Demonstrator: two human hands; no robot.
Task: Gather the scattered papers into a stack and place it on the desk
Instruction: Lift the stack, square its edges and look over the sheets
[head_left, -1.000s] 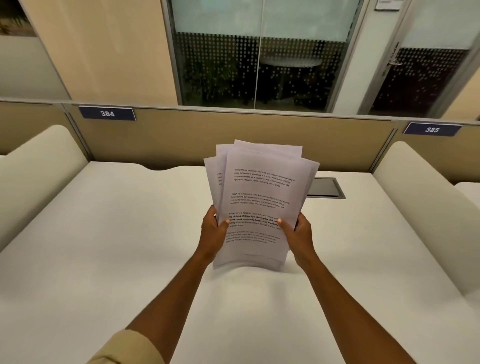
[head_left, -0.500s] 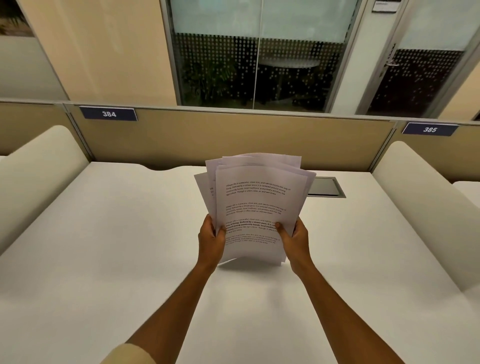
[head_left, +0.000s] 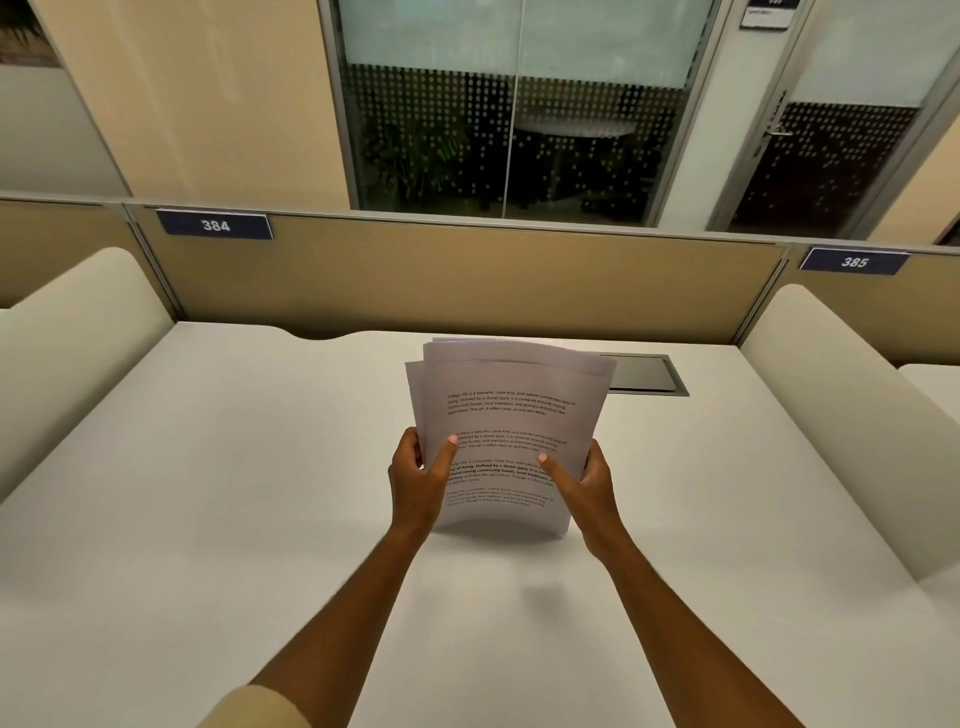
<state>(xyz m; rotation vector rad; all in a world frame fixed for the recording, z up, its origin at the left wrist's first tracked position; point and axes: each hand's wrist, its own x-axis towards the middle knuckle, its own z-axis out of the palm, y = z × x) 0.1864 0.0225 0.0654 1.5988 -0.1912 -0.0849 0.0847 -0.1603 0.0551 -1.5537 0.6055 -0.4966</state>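
Observation:
A stack of white printed papers (head_left: 511, 400) is held just above the middle of the white desk (head_left: 234, 493), tilted back with its top edge leaning away from me. The sheets are loosely aligned, with a few upper corners fanned out. My left hand (head_left: 418, 480) grips the stack's left edge, thumb on the front sheet. My right hand (head_left: 584, 486) grips the right edge the same way. The bottom edge curves slightly and casts a shadow on the desk.
A dark rectangular cable hatch (head_left: 647, 374) is set into the desk behind the papers. A tan partition (head_left: 467, 275) with plates 384 and 385 closes the back. Rounded cream dividers (head_left: 78, 322) (head_left: 852, 410) flank the desk on both sides.
Both hands have lowered the stack toward the desk and tipped it back. The sheets have drawn closer together, with less fanning at the top.

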